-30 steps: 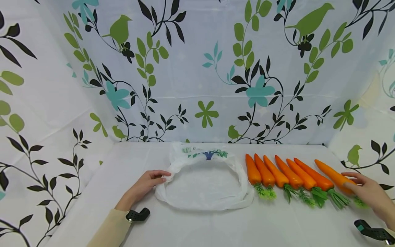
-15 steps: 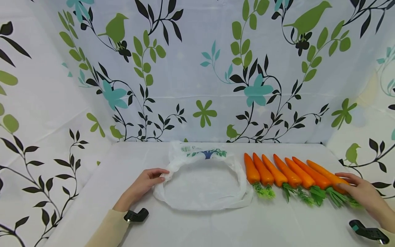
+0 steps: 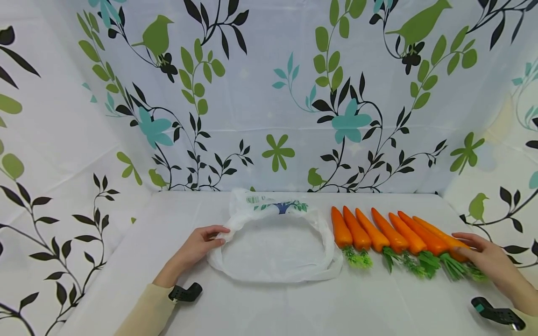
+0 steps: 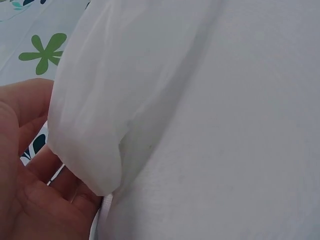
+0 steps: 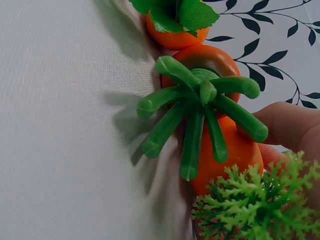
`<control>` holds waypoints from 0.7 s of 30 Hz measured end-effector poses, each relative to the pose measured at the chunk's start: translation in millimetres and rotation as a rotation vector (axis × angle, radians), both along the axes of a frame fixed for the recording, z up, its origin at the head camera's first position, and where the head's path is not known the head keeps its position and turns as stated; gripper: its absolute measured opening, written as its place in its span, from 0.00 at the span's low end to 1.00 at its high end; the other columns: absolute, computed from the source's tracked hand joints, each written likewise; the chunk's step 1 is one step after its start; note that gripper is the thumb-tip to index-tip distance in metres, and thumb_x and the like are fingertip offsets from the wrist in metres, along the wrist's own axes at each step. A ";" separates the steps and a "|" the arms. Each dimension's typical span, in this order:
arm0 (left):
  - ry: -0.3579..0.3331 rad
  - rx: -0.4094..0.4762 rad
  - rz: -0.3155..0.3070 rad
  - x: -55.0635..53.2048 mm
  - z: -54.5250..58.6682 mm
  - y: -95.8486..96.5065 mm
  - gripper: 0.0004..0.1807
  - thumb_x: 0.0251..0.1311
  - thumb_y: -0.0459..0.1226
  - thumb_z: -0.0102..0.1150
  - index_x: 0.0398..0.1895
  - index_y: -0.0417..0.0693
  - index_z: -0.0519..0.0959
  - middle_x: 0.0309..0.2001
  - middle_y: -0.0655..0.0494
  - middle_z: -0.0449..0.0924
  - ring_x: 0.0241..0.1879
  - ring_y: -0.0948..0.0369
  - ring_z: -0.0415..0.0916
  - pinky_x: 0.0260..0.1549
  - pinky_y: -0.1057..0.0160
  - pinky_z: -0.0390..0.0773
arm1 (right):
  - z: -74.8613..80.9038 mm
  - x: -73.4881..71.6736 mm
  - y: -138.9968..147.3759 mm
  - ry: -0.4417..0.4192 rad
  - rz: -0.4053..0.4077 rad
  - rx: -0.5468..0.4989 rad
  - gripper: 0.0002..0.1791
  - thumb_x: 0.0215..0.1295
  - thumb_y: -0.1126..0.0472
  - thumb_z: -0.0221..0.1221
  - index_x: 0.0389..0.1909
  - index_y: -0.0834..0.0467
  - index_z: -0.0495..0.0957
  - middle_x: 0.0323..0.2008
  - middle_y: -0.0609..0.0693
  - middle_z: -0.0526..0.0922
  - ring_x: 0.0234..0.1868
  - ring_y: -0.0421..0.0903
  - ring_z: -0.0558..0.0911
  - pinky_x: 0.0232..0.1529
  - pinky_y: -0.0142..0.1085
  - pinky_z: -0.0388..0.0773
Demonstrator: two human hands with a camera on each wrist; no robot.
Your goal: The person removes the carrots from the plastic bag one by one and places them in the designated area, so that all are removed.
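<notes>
A white plastic bag (image 3: 275, 276) with a printed blue and green tree lies with its mouth spread wide in the middle of the table. At its left rim my left hand (image 3: 193, 254) pinches the plastic between thumb and fingers; some fingers are behind the bag in the left wrist view. To the bag's right, several orange carrots (image 3: 359, 228) lie side by side, tips away from me. My right hand (image 3: 489, 261) grips the rightmost carrot (image 3: 437, 231) near its frilly green top (image 5: 265, 200). That carrot sits against its neighbour with stubby green stems (image 5: 192, 125).
The white table (image 3: 269, 310) carries the bag and the carrot row. Behind it hangs a cloth (image 3: 252, 93) printed with leaves and birds, with similar cloth at both sides. Black bands (image 3: 185, 293) are on both wrists.
My right hand has moved left with the rightmost carrot, bringing it up against the row. The left hand stays at the bag's rim. The head view has shifted slightly.
</notes>
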State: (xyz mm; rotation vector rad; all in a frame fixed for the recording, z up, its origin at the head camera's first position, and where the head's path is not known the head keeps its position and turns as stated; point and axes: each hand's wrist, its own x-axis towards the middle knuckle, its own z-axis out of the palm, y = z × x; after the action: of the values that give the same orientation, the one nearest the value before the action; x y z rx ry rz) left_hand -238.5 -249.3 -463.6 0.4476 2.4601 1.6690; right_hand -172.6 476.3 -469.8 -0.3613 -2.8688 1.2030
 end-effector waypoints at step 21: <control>0.182 -0.089 0.072 7.5 13.6 -15.0 0.17 0.65 0.33 0.62 0.58 0.45 0.81 0.56 0.49 0.81 0.56 0.51 0.77 0.52 0.67 0.74 | 37.3 18.8 -23.2 0.174 -0.001 0.189 0.28 0.74 0.59 0.53 0.66 0.74 0.62 0.58 0.79 0.66 0.52 0.75 0.68 0.42 0.59 0.77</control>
State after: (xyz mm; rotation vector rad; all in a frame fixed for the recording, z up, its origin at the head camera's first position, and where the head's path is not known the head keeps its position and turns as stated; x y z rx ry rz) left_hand -231.0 -264.3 -450.0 0.5274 2.6985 1.6017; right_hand -153.8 453.2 -432.6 -0.2398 -2.7991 0.9026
